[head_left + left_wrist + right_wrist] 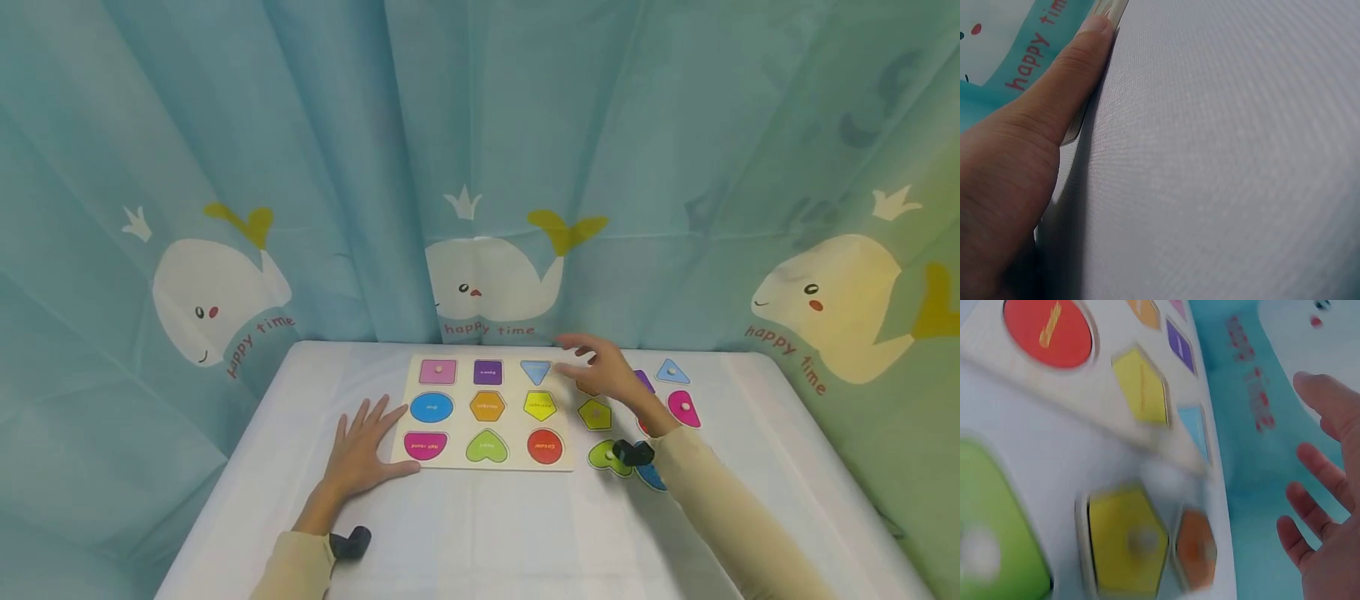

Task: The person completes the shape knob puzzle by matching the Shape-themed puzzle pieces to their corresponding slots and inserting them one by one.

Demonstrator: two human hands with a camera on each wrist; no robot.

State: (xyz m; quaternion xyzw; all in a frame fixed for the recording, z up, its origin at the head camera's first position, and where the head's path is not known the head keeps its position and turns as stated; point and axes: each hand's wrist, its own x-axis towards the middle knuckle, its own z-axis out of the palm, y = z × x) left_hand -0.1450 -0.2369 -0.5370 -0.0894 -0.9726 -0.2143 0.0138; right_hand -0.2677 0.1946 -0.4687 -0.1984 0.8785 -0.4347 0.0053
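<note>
A cream shape-puzzle board [517, 421] lies on the table, its printed recesses in several colours. A pink rectangle piece [438, 367] with a knob sits in its far left corner. My left hand [362, 446] rests at the board's left side with fingers spread, the thumb [1079, 56] along the near edge. Past the board's far right corner, my right hand [606, 371] hovers with fingers apart and nothing in them. Below it lies an orange hexagon piece [1195, 550], partly covered in the head view, beside a yellow pentagon piece [596, 415].
Right of the board are a green heart [602, 456], blue oval [651, 477], magenta half round [684, 402], light blue triangle [663, 377] and purple square [643, 380]. The right forearm partly hides a red piece. A whale-print curtain [487, 150] hangs behind the white table [480, 533].
</note>
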